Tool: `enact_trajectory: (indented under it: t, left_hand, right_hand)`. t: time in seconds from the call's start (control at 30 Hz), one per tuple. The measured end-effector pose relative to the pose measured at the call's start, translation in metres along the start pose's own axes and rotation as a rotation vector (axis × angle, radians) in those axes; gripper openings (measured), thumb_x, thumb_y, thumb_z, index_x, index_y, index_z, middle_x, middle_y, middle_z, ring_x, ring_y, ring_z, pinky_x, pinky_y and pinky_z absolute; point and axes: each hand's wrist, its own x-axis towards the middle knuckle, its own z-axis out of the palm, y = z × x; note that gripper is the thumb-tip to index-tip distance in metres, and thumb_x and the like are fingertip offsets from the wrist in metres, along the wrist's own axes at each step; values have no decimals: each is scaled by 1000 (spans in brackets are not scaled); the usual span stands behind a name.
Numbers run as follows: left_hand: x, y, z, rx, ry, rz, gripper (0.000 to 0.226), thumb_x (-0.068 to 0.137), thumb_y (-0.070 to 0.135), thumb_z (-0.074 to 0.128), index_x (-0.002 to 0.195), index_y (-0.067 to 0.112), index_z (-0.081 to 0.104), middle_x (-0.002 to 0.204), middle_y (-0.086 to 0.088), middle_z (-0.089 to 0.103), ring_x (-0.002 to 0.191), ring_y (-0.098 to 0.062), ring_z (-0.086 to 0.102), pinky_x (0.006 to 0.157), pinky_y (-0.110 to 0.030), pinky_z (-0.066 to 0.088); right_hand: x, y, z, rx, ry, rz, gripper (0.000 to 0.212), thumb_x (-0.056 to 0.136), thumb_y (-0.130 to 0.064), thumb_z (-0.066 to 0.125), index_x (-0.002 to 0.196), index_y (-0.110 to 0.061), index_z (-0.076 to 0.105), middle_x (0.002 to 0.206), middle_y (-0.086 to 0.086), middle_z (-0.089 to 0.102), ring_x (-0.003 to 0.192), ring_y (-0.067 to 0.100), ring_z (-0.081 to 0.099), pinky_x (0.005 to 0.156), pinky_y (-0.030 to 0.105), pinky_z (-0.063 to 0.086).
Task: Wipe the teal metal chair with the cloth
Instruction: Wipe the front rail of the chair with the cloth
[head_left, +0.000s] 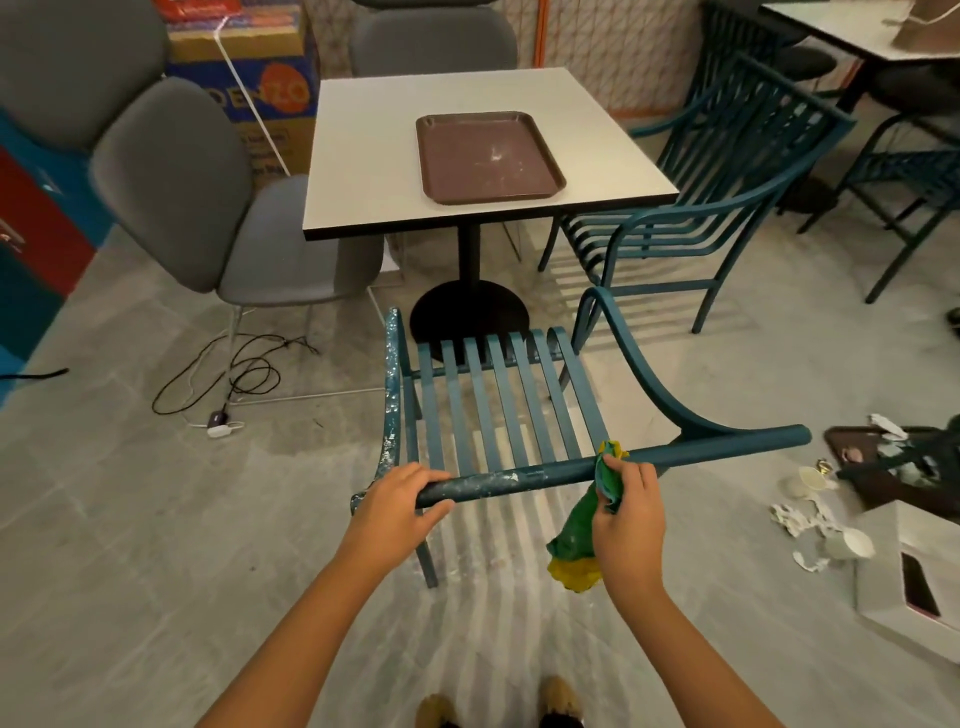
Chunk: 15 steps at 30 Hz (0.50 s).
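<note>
Teal metal chair (498, 410) faces away, top rail (519, 480) running left-right; left hand (400, 499) grips it, right hand (628, 514) clutches the cloth (576, 530).

My left hand (402, 499) curls over the near rail of the chair (519, 480), thumb tucked beneath. To its right, my right hand (626, 506) grips the cloth (576, 535) against that rail. Both bare forearms reach forward.
</note>
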Motion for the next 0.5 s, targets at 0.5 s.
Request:
enact_trajectory:
  t: [0.5]
  left_hand:
    - [-2,7,-2,-30,-1,-63,30,85,31,61,115,26,59,102,12,56,101,-9,50,88,-22,39]
  right_hand:
    - [-8,-31,-3,9,-238,-251,45,83,8,52,122,-14,55,120,-3,52,91,4,47,72,0,37]
